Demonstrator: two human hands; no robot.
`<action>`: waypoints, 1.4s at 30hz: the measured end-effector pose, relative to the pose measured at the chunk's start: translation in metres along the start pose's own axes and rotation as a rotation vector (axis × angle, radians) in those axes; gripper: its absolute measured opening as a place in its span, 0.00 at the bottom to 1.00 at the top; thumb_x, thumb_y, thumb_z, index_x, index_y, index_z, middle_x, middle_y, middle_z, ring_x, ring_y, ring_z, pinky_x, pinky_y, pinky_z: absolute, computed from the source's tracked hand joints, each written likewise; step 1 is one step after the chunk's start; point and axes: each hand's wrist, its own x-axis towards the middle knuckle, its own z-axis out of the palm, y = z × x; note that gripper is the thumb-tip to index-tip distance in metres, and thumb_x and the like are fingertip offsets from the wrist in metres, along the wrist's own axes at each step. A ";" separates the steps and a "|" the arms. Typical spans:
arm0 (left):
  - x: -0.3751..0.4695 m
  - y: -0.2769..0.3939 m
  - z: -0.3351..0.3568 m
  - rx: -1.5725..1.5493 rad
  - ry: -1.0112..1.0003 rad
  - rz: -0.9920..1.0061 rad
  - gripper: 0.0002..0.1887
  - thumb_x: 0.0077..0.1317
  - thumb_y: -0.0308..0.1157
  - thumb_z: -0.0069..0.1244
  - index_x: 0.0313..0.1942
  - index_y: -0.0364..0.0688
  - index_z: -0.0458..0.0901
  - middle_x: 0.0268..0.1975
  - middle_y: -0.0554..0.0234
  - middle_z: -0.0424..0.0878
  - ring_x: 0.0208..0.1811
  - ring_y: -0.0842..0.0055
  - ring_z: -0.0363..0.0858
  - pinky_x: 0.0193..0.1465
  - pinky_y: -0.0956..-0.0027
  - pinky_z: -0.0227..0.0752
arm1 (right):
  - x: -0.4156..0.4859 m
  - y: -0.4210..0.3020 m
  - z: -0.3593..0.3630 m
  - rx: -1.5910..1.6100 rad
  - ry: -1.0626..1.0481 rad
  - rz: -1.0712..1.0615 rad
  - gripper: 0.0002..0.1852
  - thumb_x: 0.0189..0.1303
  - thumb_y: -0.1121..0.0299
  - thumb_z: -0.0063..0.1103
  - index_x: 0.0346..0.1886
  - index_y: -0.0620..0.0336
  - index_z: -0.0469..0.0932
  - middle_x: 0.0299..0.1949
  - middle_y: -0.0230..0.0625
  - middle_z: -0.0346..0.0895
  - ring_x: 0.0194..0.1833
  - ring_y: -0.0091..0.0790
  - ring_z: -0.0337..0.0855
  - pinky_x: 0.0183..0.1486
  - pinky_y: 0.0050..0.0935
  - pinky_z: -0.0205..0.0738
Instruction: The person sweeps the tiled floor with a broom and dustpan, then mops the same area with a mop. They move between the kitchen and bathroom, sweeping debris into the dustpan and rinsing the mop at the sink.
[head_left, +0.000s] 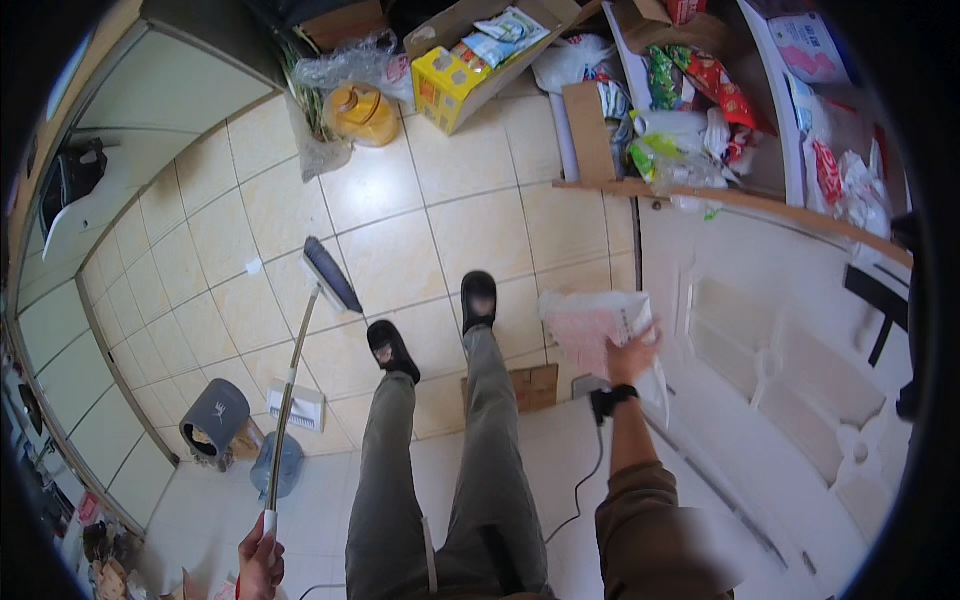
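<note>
My left hand (260, 559) grips the white end of a long metal broom handle (283, 420). The handle runs up to a broom head (332, 274) with dark grey bristles, lying on the tiled floor (472, 229) ahead of my left foot. On the right, my right hand (634, 358) holds a white plastic bag (589, 319) with pinkish print. It hangs beside the white panelled door (757, 360); some fingers blur against the plastic. A white dustpan (297, 407) rests on the floor behind the broom handle.
A grey bin (215, 416) and a blue water jug (276, 466) stand at left. Ahead are a yellow jug (362, 116), a yellow carton (442, 90) and a shelf (600, 185) of bagged goods. Flattened cardboard (534, 388) and a black cable (581, 487) lie near my right leg.
</note>
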 end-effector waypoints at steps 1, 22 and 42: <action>-0.001 0.003 0.012 -0.017 0.001 -0.009 0.25 0.77 0.31 0.48 0.73 0.49 0.70 0.26 0.73 0.73 0.13 0.93 0.57 0.13 0.84 0.47 | 0.027 0.033 0.002 -0.100 -0.138 0.090 0.68 0.37 0.53 0.86 0.82 0.52 0.49 0.82 0.53 0.45 0.79 0.59 0.52 0.76 0.53 0.56; -0.038 0.053 0.139 0.016 0.121 -0.011 0.29 0.77 0.33 0.49 0.75 0.40 0.65 0.28 0.71 0.74 0.14 0.91 0.60 0.13 0.82 0.49 | 0.119 -0.063 -0.106 0.144 -0.363 -0.515 0.22 0.54 0.78 0.62 0.56 0.64 0.80 0.37 0.58 0.84 0.42 0.62 0.86 0.45 0.53 0.80; -0.028 -0.030 0.117 -0.029 0.053 0.073 0.28 0.80 0.31 0.43 0.78 0.42 0.61 0.25 0.79 0.68 0.15 0.94 0.58 0.13 0.84 0.51 | 0.066 -0.193 -0.094 0.585 -0.247 -0.745 0.38 0.66 0.76 0.61 0.78 0.59 0.57 0.72 0.50 0.64 0.65 0.49 0.75 0.68 0.45 0.69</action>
